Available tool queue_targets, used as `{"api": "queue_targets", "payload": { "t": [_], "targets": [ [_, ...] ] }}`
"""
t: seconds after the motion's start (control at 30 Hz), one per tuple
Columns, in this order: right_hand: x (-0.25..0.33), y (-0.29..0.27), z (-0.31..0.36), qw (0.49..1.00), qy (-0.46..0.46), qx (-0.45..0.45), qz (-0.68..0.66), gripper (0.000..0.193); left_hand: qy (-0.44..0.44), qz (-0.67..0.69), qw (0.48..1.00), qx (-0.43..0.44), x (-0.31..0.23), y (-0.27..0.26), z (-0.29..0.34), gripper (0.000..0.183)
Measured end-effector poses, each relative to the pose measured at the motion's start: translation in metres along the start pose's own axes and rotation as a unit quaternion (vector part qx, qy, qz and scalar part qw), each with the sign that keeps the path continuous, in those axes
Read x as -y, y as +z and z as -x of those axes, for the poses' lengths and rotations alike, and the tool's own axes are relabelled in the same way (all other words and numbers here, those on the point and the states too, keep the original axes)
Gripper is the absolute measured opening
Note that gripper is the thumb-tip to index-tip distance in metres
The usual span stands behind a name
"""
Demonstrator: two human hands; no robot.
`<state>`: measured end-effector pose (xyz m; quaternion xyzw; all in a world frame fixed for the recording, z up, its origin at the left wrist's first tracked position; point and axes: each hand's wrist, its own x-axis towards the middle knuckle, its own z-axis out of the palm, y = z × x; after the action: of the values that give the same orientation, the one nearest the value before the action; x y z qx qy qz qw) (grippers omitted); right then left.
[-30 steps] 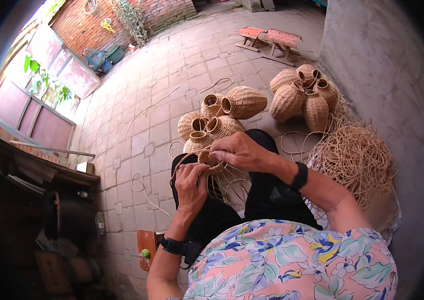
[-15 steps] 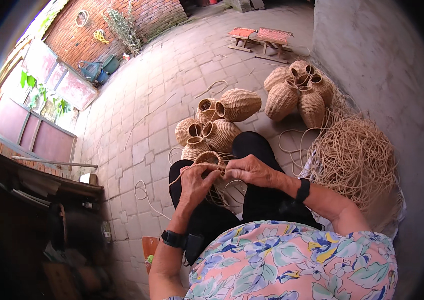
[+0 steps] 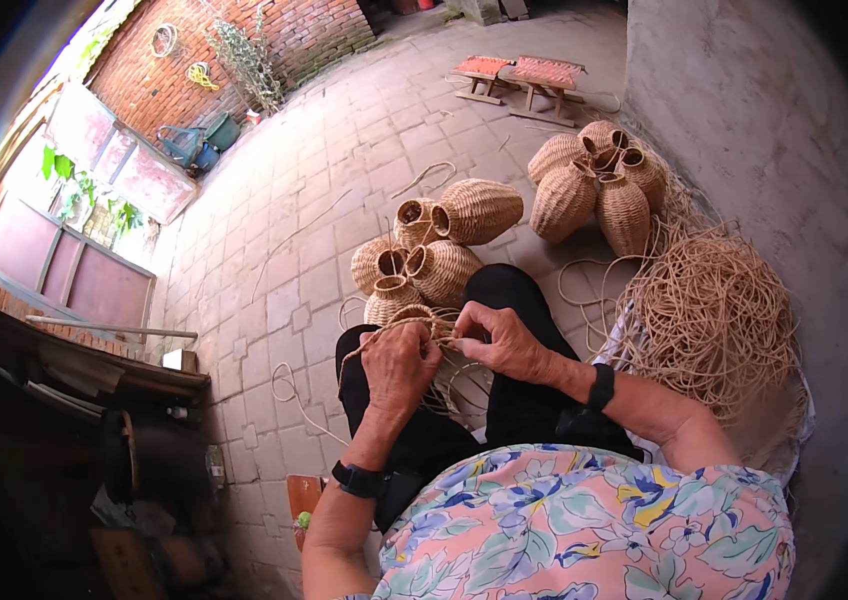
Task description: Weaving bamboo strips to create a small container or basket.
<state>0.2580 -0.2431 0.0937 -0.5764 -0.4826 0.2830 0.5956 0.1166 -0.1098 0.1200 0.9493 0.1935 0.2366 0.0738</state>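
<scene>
The part-woven basket (image 3: 412, 311) lay at twelve o'clock between the knees (image 3: 506, 292), the left hand (image 3: 399, 370) clamped on its edge, the right hand (image 3: 509, 348) pinching a strand. Its weaving looked unfinished; shaped baskets (image 3: 444, 272) stood complete just beyond, at twelve o'clock.

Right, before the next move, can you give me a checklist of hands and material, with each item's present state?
1. Left hand at the basket rim: ok, fingers curled there.
2. Right hand gripping cord: ok, at the rim's right side.
3. Weave below the rim even: cannot tell, hands hide much of it.
4. Pile of cord nearby: ok, on the right.
5. Loose strand picked up: not ok, lying on the floor.
</scene>
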Motion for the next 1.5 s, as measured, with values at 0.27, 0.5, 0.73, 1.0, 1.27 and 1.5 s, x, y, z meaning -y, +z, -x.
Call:
{"api": "queue_targets", "payload": {
  "t": [0.27,0.5,0.73,1.0,1.27,1.5],
  "targets": [
    [-0.01,0.006,-0.005,0.999,-0.032,0.006,0.034,0.01,-0.036,0.001,0.999,0.01,-0.003,0.013,-0.004,0.021],
    [-0.027,0.013,-0.015,0.984,-0.162,0.011,0.078,0.012,-0.086,0.254,0.961,0.066,0.014,0.008,0.005,0.03],
    [-0.006,0.015,-0.018,0.982,-0.163,0.023,0.088,0.013,-0.022,0.18,0.979,0.092,0.011,-0.005,0.002,0.022],
    [-0.012,0.01,-0.024,0.986,-0.122,0.024,0.115,0.011,-0.032,0.213,0.959,0.185,0.018,-0.013,-0.008,0.027],
    [-0.021,0.008,-0.02,0.982,-0.121,0.016,0.145,0.013,-0.082,0.292,0.894,0.328,0.028,-0.023,-0.038,0.037],
    [-0.024,-0.003,-0.005,0.939,-0.199,0.053,0.276,0.016,-0.068,0.316,0.855,0.407,0.03,-0.007,-0.056,0.056]
  ]
}}
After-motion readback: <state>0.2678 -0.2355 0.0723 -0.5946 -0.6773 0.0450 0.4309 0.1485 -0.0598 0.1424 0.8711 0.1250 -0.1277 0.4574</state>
